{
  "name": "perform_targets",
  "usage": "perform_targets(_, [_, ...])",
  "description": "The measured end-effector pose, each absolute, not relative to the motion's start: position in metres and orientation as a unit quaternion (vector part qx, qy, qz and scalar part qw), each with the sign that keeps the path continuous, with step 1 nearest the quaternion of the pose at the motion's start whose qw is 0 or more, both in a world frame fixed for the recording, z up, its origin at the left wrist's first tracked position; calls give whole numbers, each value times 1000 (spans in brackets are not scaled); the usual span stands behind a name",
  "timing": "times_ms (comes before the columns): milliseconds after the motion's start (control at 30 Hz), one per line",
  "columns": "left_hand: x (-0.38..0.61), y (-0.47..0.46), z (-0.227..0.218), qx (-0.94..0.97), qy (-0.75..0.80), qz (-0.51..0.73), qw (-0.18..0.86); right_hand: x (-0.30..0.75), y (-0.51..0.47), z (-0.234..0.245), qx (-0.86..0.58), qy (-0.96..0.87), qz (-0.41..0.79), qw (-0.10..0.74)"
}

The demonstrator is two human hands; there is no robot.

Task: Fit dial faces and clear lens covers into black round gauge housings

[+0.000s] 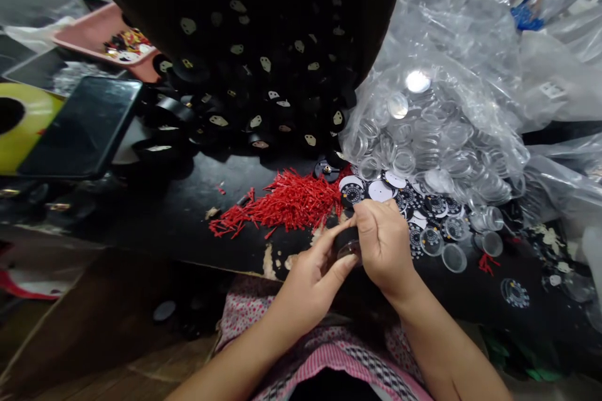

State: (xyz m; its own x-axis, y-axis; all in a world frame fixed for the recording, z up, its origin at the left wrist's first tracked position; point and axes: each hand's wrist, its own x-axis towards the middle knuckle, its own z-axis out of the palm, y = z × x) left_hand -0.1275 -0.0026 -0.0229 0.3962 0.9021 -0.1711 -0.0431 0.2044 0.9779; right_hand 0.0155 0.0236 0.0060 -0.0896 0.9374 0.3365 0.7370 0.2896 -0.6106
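My left hand (316,276) grips a small round black case (347,239) between thumb and fingers near the table's front edge. What looks like a clear cover shows on its lower side. Closed against the same case, my right hand (386,244) presses at its right side; its fingertips are partly hidden. Just beyond my hands lies a pile of thin red pointers (301,200). Black-and-white printed dials (352,193) are spread to the right of the pile. Among them are clear round covers (454,258).
A large dark container (263,25) spills black round cases at the back. Many clear covers fill a plastic bag (423,119) on the right. At left are a phone (82,128), a yellow tape roll (28,113) and a pink bin (94,34) of small parts.
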Motion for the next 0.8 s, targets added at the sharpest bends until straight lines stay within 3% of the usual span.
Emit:
perform_targets(233, [-151,-10,-3,557,443,333,619,-6,22,7,-513,-742,170,396])
perform_targets(367, [-213,-47,-17,515,547,298,589,3,15,15,-473,-765,318,301])
perform_targets(467, [-284,-82,-51,451,718,325,418,20,8,11,-537,-716,372,247])
perform_targets(567, [-329,-93,-71,481,807,250,233,22,6,2,-555,-695,398,225])
perform_targets(800, [-288,2,-37,639,708,274,127,3,4,2,-469,-750,414,216])
